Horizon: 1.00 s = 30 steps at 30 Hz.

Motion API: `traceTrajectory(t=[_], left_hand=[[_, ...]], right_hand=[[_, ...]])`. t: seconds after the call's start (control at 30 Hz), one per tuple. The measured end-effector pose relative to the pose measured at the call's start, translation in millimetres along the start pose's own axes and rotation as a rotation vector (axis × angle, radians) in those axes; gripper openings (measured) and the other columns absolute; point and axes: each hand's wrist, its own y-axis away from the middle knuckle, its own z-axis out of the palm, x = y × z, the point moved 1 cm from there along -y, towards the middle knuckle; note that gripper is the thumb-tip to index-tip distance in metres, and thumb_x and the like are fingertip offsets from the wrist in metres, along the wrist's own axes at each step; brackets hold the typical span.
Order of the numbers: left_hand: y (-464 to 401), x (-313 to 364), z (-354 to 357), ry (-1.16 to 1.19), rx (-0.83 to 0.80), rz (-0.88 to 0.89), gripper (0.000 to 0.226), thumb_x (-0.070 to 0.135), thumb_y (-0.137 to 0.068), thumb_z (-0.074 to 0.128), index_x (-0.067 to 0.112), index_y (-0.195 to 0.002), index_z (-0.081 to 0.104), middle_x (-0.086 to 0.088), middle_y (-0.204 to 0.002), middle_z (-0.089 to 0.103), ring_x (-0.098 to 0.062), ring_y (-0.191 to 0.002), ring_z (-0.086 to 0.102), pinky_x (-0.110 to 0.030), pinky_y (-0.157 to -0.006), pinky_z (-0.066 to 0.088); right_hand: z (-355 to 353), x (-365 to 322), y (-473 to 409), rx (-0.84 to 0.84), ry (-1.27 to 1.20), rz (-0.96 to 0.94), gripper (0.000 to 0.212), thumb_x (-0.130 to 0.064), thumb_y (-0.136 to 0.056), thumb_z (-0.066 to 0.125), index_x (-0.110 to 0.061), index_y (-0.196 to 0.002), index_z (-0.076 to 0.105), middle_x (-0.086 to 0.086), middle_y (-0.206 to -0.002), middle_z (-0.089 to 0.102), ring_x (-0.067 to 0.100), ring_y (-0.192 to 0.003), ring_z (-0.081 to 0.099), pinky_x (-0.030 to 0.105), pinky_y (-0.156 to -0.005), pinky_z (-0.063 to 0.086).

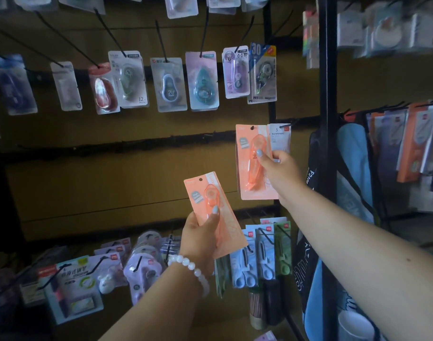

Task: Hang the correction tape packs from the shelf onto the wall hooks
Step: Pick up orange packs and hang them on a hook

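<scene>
Already raised upright, the orange pack pinched by the right hand has its hole at the hook, while the left hand grips another pack lower down.

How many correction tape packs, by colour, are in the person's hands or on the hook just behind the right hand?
Orange: 2, the lower orange pack in the left hand and the upper orange pack in the right hand
White: 1, the white pack on the hook
Total: 3
</scene>
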Motion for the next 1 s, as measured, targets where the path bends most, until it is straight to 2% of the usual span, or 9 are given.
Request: traceTrajectory(t=[0.17,0.37,0.53,0.6,0.67,0.77,0.87,0.93,1.0], left_hand=[[-1.8,-3.2,-2.1,-0.013,0.015,-0.012,0.016,0.034,-0.094,0.061,0.025,-0.107,0.061,-0.003,-0.111,0.070,-0.026,-0.100,0.068,-0.052,-0.084,0.057],[-2.6,-1.9,-2.7,-0.025,0.034,-0.028,0.021,0.037,-0.093,0.061,0.025,-0.110,0.060,-0.002,-0.111,0.070,-0.026,-0.101,0.067,-0.054,-0.087,0.057],[-0.7,-0.4,-2.3,-0.057,0.038,-0.031,0.021,0.037,-0.092,0.063,0.025,-0.109,0.061,-0.002,-0.110,0.070,-0.026,-0.101,0.067,-0.055,-0.089,0.056],[1.5,-0.5,-3.3,-0.072,0.036,-0.031,0.023,0.039,-0.091,0.065,0.024,-0.108,0.062,-0.002,-0.107,0.071,-0.027,-0.099,0.068,-0.056,-0.088,0.057],[3.4,0.5,-4.1,-0.080,0.027,-0.037,0.023,0.039,-0.090,0.066,0.023,-0.106,0.064,-0.002,-0.106,0.072,-0.027,-0.098,0.069,-0.057,-0.087,0.057],[5.9,3.1,-4.0,-0.088,0.021,-0.035,0.024,0.040,-0.092,0.064,0.022,-0.107,0.065,-0.004,-0.107,0.073,-0.027,-0.098,0.070,-0.056,-0.086,0.058],[8.2,5.9,-0.4,-0.077,0.019,-0.018,0.028,0.045,-0.095,0.057,0.021,-0.107,0.067,-0.005,-0.102,0.075,-0.026,-0.095,0.072,-0.052,-0.083,0.059],[10.6,9.0,3.9,-0.108,0.046,-0.004,0.027,0.041,-0.100,0.050,0.021,-0.103,0.068,-0.004,-0.095,0.075,-0.022,-0.087,0.072,-0.040,-0.071,0.060],[10.7,11.5,7.6,-0.148,0.076,0.003,0.028,0.028,-0.104,0.041,0.019,-0.100,0.067,-0.008,-0.095,0.074,-0.023,-0.086,0.071,-0.038,-0.070,0.059]], right_hand=[[5.3,2.9,-9.5,0.002,0.025,0.019,0.034,-0.048,-0.089,0.057,-0.020,-0.108,0.059,-0.006,-0.098,0.063,0.008,-0.081,0.060,0.022,-0.061,0.044],[18.8,1.9,-37.9,-0.008,0.184,0.105,0.038,-0.049,-0.088,0.058,-0.014,-0.103,0.062,0.001,-0.097,0.067,0.019,-0.084,0.065,0.033,-0.076,0.054],[25.0,0.6,-46.8,0.001,0.394,0.158,0.051,-0.054,-0.087,0.056,-0.011,-0.114,0.052,0.005,-0.099,0.062,0.019,-0.081,0.064,0.023,-0.053,0.043],[26.2,5.2,-44.7,0.011,0.450,0.173,0.060,-0.056,-0.084,0.057,-0.010,-0.122,0.045,0.006,-0.107,0.060,0.022,-0.087,0.064,0.025,-0.060,0.051],[25.5,11.7,-39.2,0.094,0.489,0.114,0.071,-0.058,-0.078,0.062,-0.011,-0.127,0.040,0.010,-0.120,0.055,0.028,-0.099,0.061,0.038,-0.076,0.057],[21.6,17.1,-14.0,0.234,0.393,-0.090,0.061,-0.053,-0.076,0.067,-0.013,-0.117,0.048,0.008,-0.114,0.056,0.026,-0.102,0.058,0.043,-0.079,0.055],[19.9,19.4,28.4,-0.034,0.168,-0.106,0.049,-0.053,-0.083,0.062,-0.018,-0.113,0.048,-0.006,-0.095,0.056,0.011,-0.085,0.057,0.028,-0.066,0.048],[22.6,19.7,54.8,-0.279,0.073,-0.048,0.051,-0.052,-0.083,0.063,-0.021,-0.121,0.047,-0.006,-0.099,0.058,0.009,-0.089,0.058,0.026,-0.074,0.047],[26.3,20.8,70.0,-0.366,0.024,-0.041,0.053,-0.044,-0.082,0.068,-0.023,-0.126,0.047,-0.003,-0.098,0.063,0.009,-0.089,0.062,0.026,-0.077,0.050]])
